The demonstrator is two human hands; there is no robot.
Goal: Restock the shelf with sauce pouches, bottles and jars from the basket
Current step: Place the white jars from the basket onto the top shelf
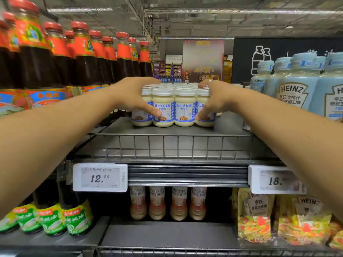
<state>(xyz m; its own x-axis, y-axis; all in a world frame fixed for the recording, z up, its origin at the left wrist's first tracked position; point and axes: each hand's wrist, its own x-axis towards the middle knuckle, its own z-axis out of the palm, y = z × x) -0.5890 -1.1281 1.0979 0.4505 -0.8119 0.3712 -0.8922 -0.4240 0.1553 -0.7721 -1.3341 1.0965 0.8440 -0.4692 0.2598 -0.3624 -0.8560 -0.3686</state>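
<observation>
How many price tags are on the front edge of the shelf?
2. One price tag is at the left, showing 12.50; the other price tag is at the right, partly hidden by the right forearm.

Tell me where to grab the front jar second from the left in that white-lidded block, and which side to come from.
Take that jar by its white lid, coming from above and the front. It stands upright with neighbours tight on both sides, so its flanks are shut off. The left hand and right hand hold the block's outer sides; the wire rail sits low in front.
</observation>
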